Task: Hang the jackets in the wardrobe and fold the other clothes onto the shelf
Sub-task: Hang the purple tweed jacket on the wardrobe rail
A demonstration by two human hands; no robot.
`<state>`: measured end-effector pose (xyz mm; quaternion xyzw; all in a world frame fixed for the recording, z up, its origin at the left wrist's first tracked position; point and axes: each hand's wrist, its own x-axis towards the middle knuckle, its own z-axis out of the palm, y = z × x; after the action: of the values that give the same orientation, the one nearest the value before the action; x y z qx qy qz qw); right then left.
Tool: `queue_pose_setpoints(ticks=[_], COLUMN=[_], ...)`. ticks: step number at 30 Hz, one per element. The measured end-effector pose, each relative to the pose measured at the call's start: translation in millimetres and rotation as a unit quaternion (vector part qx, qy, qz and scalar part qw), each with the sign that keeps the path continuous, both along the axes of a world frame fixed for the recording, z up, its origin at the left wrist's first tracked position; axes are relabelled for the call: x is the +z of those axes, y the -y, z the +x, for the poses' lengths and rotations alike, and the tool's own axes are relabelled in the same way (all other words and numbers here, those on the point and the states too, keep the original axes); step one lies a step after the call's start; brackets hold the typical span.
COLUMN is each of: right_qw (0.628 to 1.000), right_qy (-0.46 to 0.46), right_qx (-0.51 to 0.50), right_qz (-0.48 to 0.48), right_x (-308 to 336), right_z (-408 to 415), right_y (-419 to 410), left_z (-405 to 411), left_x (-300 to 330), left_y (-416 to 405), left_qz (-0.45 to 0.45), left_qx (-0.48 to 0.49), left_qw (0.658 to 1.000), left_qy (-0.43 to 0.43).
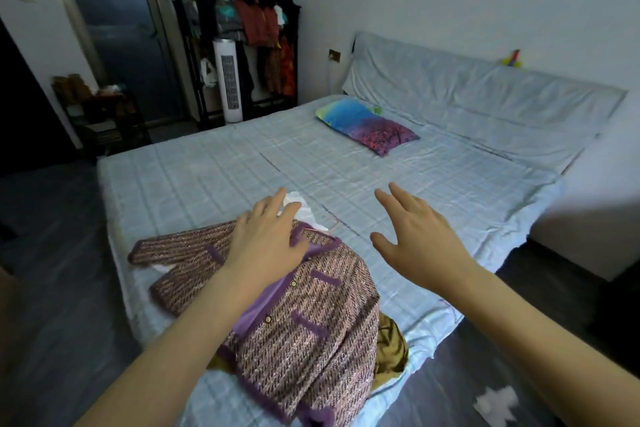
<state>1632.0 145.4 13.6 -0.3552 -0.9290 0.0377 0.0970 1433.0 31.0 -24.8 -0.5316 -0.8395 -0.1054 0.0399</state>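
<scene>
Bedroom, checked bed [207, 177]: tweed jacket [311, 322] lower centre, left hand [266, 236] flat on its collar to steady it, right hand [412, 236] spread, holding nothing, hovering beside.

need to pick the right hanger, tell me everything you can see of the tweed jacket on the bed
The tweed jacket is a pink-purple woven knit with solid purple trim, pocket flaps and lilac lining, and round gold-rimmed buttons. It lies front up, unbuttoned, at the bed's near corner, one sleeve stretched left. The left hand rests flat by its collar. White and mustard fabric peeks from under it.
</scene>
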Motion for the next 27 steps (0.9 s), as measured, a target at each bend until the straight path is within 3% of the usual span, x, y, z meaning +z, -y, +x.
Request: queue_pose_setpoints(ticks=[9, 27], right_qw=[0.999, 0.985], right_qy=[0.0, 0.024], right_qx=[-0.002, 0.114], right_qz=[-0.033, -0.129], right_x=[-39.1, -134.4], right_z=[-21.4, -97.3], right_y=[-57.2, -288.9], left_z=[-10.4, -27.3], left_x=[-35.7, -107.6], left_y=[-66.5, -247.4], left_qz=[0.0, -0.018], left_qx=[-0.004, 0.154], left_qw=[0.999, 0.981], left_qy=[0.039, 0.115])
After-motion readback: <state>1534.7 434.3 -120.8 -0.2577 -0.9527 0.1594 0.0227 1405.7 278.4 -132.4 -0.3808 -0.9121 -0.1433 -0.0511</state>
